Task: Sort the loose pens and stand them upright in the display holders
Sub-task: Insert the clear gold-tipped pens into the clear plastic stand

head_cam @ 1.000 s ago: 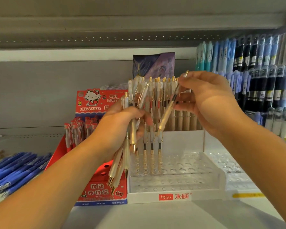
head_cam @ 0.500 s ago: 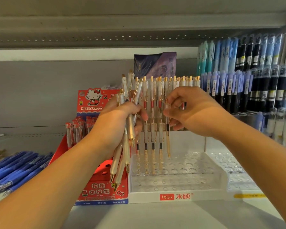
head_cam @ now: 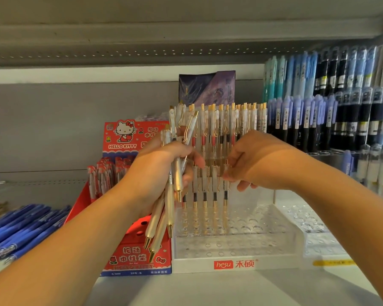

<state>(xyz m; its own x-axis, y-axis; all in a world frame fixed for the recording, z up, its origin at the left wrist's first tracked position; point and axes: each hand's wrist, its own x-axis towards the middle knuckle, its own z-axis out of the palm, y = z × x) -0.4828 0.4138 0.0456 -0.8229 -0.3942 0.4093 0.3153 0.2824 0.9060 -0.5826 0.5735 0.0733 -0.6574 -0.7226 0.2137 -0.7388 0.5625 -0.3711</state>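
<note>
Standing straight up, one white pen [head_cam: 225, 199] has its gold tip down in a hole of the clear display holder [head_cam: 197, 265]. It is at the right end of a short row of standing pens [head_cam: 205, 195] just like it. The right hand [head_cam: 259, 160] pinches the top of this pen between thumb and fingertips [head_cam: 231, 173]. The left hand [head_cam: 157, 173] is wrapped tight round a bunch of loose pens [head_cam: 170, 213] with their tips pointing down. It holds them in the air just left of the holder, over the red Hello Kitty box [head_cam: 128, 138].

I think these pens are light, thin and hard, and will not bend. The pearly bodies look smooth, so one may slip, and the bunch could fan out and drop. The gold clips could catch on each other. The best place to hold a pen is up near the clip end, with two fingers, so the tip is free to find a hole. The holes are small and close together, so a pen has to go in straight.

A back row of pens [head_cam: 230, 120] of the same kind stands higher behind. The holder sits near the front edge of the shelf [head_cam: 208, 290]. The Hello Kitty box is right beside its left side, and blue pens [head_cam: 20, 228] lie farther left. Another clear holder [head_cam: 314, 244] is on its right, with blue and black pens [head_cam: 318, 107] behind that.
</note>
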